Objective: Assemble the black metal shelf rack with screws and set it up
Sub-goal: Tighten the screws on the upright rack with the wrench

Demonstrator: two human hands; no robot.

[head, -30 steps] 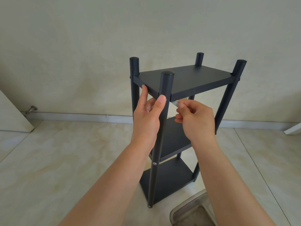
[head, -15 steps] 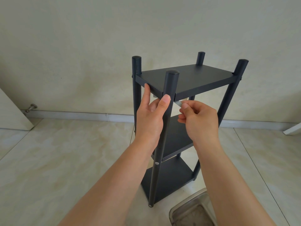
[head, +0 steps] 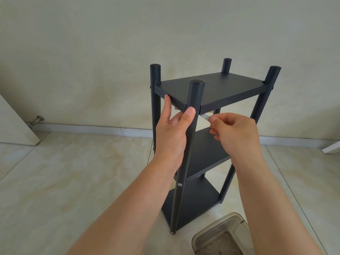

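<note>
At the floor's (head: 55,181) far left edge a doorstop (head: 37,120) sticks out by the skirting, beside the corner of a pale door (head: 12,129). Nothing there bears on the job.

The rack (head: 211,89) stands upright on the floor, near the wall, all three shelves in place between four posts. The left hand (head: 171,137) grips the near post (head: 191,126) just under the top shelf: thumb curled across the front of the post, fingertips reaching up to the shelf's left edge, bracing the corner. A screw head (head: 179,184) shows lower down on this post at the middle shelf, and another at its foot, so those joints look done.

Just right of the post, the right hand (head: 237,137) pinches a small silver key (head: 205,117) between thumb and curled fingers. The key's far end runs in towards the post right under the top shelf's near corner; whether it sits in a screw head cannot be told, as the post hides the joint.

Judged from this, the step in hand is tightening the top shelf's near-corner screw, late in the assembly. The next move calls for short turns of the key with the left hand holding the post square to the shelf, then a check of the remaining top corners.

At the floor's near right edge lies a clear tub (head: 220,236), contents unclear.
</note>
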